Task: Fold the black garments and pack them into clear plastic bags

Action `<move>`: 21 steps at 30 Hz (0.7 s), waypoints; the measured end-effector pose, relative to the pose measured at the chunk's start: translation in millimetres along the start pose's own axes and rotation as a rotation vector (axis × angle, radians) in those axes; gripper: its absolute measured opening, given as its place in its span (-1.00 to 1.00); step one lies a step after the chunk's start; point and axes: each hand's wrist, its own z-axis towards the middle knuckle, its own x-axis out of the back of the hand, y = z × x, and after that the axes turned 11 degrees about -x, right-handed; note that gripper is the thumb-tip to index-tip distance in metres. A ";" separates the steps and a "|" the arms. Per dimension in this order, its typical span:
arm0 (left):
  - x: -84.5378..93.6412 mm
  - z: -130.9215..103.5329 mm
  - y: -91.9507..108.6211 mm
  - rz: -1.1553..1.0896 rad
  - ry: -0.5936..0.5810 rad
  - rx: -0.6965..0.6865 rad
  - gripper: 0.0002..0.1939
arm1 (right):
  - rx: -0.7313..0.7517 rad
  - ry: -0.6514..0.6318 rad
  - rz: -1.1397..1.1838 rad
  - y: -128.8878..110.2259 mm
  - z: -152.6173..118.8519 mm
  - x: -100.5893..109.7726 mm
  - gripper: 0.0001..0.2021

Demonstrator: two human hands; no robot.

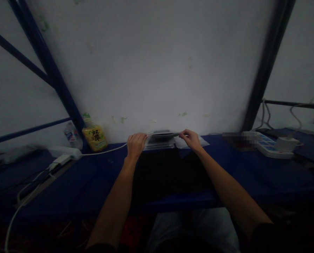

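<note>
My left hand and my right hand grip opposite ends of a thin, grey-white sheet-like item, seen almost edge-on. It looks slightly bowed; whether it is paper, a booklet or something stiffer I cannot tell. Beneath it lies a stack of pale papers at the back of the desk, against the wall. Loose white sheets poke out to the right, behind my right hand. Fingers on both hands are closed on the item's edges. A black mat-like surface lies between my forearms.
On the left stand a yellow package, a clear bottle and a white power strip with cables. One white cable runs toward my left hand. At right, a white cup rests by a white-and-blue box. Blue bed-frame posts flank the desk.
</note>
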 end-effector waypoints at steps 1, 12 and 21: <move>-1.0 -1.1 -0.9 0.002 0.007 0.017 -0.65 | -0.034 -0.005 0.045 1.4 0.3 -1.2 -0.69; 1.3 8.6 23.2 -0.130 0.009 -0.058 -0.66 | 0.314 -0.025 -0.170 -25.6 -20.5 -27.5 -0.76; 0.7 10.0 32.8 -0.113 0.016 -0.191 -0.68 | 0.385 -0.078 -0.498 -25.1 -25.9 -32.8 -0.63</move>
